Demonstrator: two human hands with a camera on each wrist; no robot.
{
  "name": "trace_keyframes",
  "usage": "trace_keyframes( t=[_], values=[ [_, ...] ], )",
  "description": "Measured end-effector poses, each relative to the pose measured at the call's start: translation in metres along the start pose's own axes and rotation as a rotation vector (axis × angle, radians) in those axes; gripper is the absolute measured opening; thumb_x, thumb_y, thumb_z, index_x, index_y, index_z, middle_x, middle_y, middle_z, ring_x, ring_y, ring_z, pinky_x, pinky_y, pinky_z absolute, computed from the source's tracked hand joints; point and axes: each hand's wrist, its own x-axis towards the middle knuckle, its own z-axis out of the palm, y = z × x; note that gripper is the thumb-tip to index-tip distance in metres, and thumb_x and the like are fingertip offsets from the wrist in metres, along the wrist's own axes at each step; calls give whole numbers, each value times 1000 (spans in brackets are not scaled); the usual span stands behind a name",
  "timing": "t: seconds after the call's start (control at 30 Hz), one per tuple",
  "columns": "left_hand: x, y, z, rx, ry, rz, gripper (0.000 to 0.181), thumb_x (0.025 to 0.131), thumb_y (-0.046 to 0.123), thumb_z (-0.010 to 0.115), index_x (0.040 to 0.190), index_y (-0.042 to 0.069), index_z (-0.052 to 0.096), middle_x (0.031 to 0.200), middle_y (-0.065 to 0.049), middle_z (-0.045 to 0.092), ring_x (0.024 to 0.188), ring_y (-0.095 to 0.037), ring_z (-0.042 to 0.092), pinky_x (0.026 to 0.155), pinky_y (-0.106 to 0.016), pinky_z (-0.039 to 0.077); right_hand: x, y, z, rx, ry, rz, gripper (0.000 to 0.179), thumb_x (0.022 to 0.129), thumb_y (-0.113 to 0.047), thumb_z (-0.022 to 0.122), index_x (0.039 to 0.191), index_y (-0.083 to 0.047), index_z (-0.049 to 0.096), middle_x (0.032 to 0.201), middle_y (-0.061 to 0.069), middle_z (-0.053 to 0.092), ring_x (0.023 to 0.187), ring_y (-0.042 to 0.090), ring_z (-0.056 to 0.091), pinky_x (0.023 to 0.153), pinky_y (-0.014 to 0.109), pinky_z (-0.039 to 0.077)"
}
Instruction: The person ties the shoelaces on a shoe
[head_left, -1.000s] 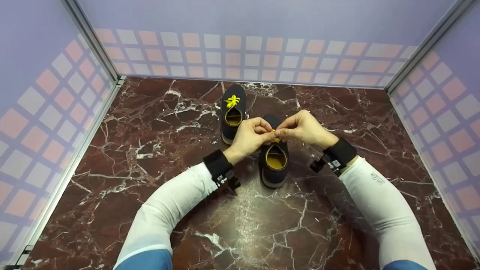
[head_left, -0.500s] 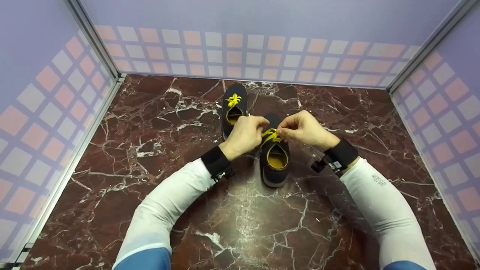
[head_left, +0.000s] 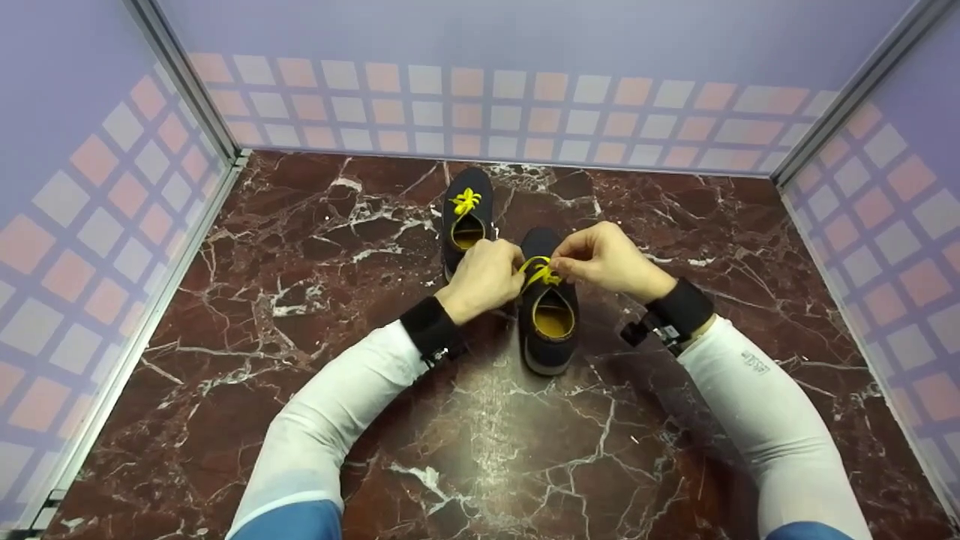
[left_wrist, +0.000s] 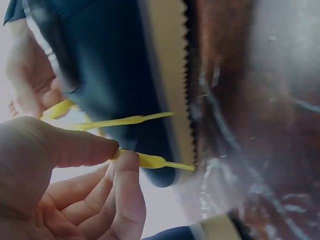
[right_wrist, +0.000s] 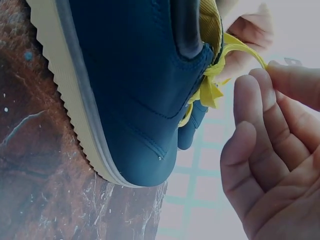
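A dark shoe with a yellow lace and a yellow lining sits between my hands, toe pointing away. My left hand is at its left side; in the left wrist view thumb and index finger pinch one flat lace end near its thin tip. A second lace end lies loose across the shoe's side there. At the right, my right hand pinches a strand of lace that arcs up from the knot over the shoe's opening. Its other fingers are bent and hold nothing.
A matching shoe stands further back on the left, its yellow lace tied in a bow, partly hidden by my left hand. Both rest on a dark red marbled surface. Checkered panels rise at the back and both sides.
My left hand has come away from the right fingers to the left, now holding a lace end. The lace stretches into view between the hands. My right hand stays almost in place.
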Motion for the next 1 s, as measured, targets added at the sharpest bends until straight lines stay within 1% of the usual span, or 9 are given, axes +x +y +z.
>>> trace_keyframes(
  t=[0.13, 0.2, 0.3, 0.4, 0.5, 0.63, 0.77, 0.87, 1.0],
  values=[
    [-3, 9, -21, -33, 23, -43, 20, 99, 28, 78, 88, 15, 88, 86, -4, 85, 81, -27, 79, 74, -43, 62, 0, -1, 0, -18, 0, -19, 12, 104, -7, 77, 101, -2, 88, 87, 22, 83, 66, 1, 70, 61, 15, 54],
    [-4, 11, -28, -76, 38, -49, 28, 100, 31, 77, 77, 16, 85, 74, 0, 79, 68, -21, 71, 63, -35, 53, -1, -1, -1, -24, 4, -29, 13, 105, -7, 76, 101, -3, 88, 87, 22, 83, 66, 0, 69, 60, 15, 52],
    [-5, 13, -35, -185, 30, -36, 39, 101, 31, 75, 63, 18, 75, 58, 5, 64, 53, -13, 56, 54, -26, 36, -2, -1, -1, -31, 6, -34, 13, 104, -6, 76, 101, -3, 88, 86, 21, 83, 65, -1, 68, 59, 15, 51],
    [-7, 16, -37, -336, -27, -39, 42, 101, 28, 73, 60, 20, 71, 53, 10, 56, 47, -6, 47, 51, -21, 31, -1, 0, -1, -34, 6, -28, 13, 104, -5, 76, 100, -3, 88, 86, 21, 83, 65, -1, 68, 58, 14, 51],
    [-10, 20, -35, -501, -102, -73, 36, 101, 26, 74, 67, 14, 78, 56, 9, 62, 47, -4, 51, 49, -18, 38, -1, 0, 0, -24, 10, -23, 12, 103, -5, 77, 100, -2, 88, 87, 21, 83, 65, 1, 69, 59, 14, 53],
    [-14, 26, -30, -697, -215, -120, 27, 103, 19, 73, 89, 1, 87, 65, 3, 74, 51, -7, 62, 50, -18, 50, -1, 1, 1, -11, 14, -18, 11, 102, -7, 78, 98, -3, 88, 84, 20, 83, 63, 6, 69, 57, 14, 51],
    [-18, 34, -22, -735, -296, -116, 25, 105, 19, 73, 99, -1, 88, 72, 1, 80, 55, -10, 69, 50, -20, 54, -1, 2, 1, -9, 20, -13, 11, 101, -6, 78, 95, -5, 88, 80, 17, 81, 59, 2, 64, 53, 15, 46],
    [-20, 41, -16, -741, -306, -119, 25, 106, 20, 73, 103, 1, 88, 75, 1, 82, 58, -9, 73, 47, -20, 51, -1, 2, 1, -7, 17, -21, 12, 100, -5, 77, 95, -5, 88, 79, 17, 81, 58, -1, 60, 53, 15, 45],
    [-20, 51, -7, -830, -294, -151, 22, 106, 15, 72, 110, 0, 86, 90, -6, 87, 61, -5, 75, 47, -19, 50, -1, 0, -2, -18, 4, -21, 15, 101, -5, 74, 96, -6, 88, 82, 16, 82, 56, -2, 57, 53, 15, 44]
  ],
)
